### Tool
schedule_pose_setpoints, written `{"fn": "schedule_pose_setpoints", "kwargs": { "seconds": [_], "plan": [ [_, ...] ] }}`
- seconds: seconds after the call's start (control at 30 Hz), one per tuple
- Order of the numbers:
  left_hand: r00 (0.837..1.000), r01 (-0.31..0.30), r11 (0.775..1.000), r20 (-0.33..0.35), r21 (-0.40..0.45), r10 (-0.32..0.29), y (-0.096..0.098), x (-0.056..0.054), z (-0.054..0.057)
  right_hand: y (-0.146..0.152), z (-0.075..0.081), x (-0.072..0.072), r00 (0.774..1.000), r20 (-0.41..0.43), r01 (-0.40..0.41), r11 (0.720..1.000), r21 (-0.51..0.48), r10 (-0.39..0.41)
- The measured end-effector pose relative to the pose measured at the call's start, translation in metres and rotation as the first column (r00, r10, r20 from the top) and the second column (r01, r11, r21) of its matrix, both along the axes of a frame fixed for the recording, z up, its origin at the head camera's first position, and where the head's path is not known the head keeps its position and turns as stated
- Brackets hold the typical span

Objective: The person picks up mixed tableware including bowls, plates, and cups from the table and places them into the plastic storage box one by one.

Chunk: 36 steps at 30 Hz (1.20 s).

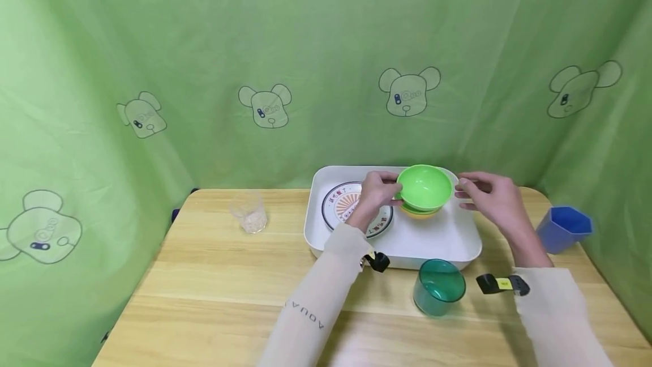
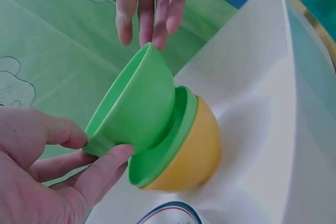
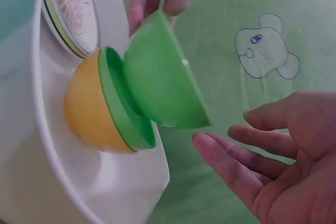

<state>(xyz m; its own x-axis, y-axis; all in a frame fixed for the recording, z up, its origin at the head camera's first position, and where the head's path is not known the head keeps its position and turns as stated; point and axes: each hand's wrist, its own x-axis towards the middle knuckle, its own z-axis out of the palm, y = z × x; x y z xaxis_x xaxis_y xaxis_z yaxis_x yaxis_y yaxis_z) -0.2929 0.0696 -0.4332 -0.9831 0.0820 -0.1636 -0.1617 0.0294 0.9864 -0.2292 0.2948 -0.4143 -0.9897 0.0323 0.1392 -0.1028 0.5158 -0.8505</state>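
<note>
Green bowl [image 1: 425, 187] is held over the R half of the tray [image 1: 458, 237], right above the mouth of a yellow bowl [image 2: 205, 145] that sits in the tray; the yellow one shows green inside, lining or another nested bowl, can't tell. Whether the bases touch, can't tell either. L hand [image 1: 376, 191] has the green bowl, thumb & fingers pinching its L rim. R hand [image 1: 491, 194] is spread, fingertips just beside the opp. rim, no clear contact, so prob. the L grip bears most of the wt. Plate [image 1: 343, 205] lies in the tray L of the bowls, partly hidden by the L hand; teal cup [image 1: 439, 293] stands on the surface [image 1: 214, 282] in front of the tray.

Step in hand, I'd say: handling the top bowl at the stack; going on or coming off isn't clear from this alone. Either way, next move calls for R fingers on the free rim, so it's steadied both sides, & rim kept in line w/ the yellow bowl's. If seating: centre, lower straight. If lifting: straight up, slow. Main risk imo: one-sided pinch lets it swing & knock the yellow bowl
</note>
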Motion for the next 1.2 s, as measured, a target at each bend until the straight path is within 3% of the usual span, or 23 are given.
{"fn": "schedule_pose_setpoints", "kwargs": {
  "seconds": [0.13,0.23,0.43,0.63,0.97,1.2],
  "plan": [
    [0.999,-0.036,0.999,0.015,-0.012,0.036,0.001,-0.005,-0.004,0.003,-0.004,0.007,0.999,-0.014,0.037,0.998,0.048,-0.036],
    [0.998,-0.05,0.998,0.023,-0.027,0.051,0.002,-0.008,-0.006,0.006,-0.009,0.011,0.996,-0.053,0.075,0.988,0.137,-0.069],
    [0.999,-0.025,0.997,0.026,-0.071,0.027,0.003,-0.011,-0.006,0.01,-0.026,0.019,0.997,-0.041,0.076,0.957,0.279,-0.068],
    [1.0,-0.013,0.993,0.02,-0.115,0.016,0.003,-0.012,-0.007,0.011,-0.039,0.024,0.996,0.062,0.052,0.961,0.271,-0.072],
    [0.999,-0.001,0.991,0.041,-0.134,0.007,0.004,-0.011,-0.013,0.007,-0.042,0.03,0.988,0.123,0.069,0.971,0.229,-0.099],
    [1.0,0.02,0.995,0.023,-0.098,-0.017,0.005,-0.008,-0.018,0.008,-0.045,0.033,0.978,0.151,0.106,0.968,0.227,-0.143]
  ]
}}
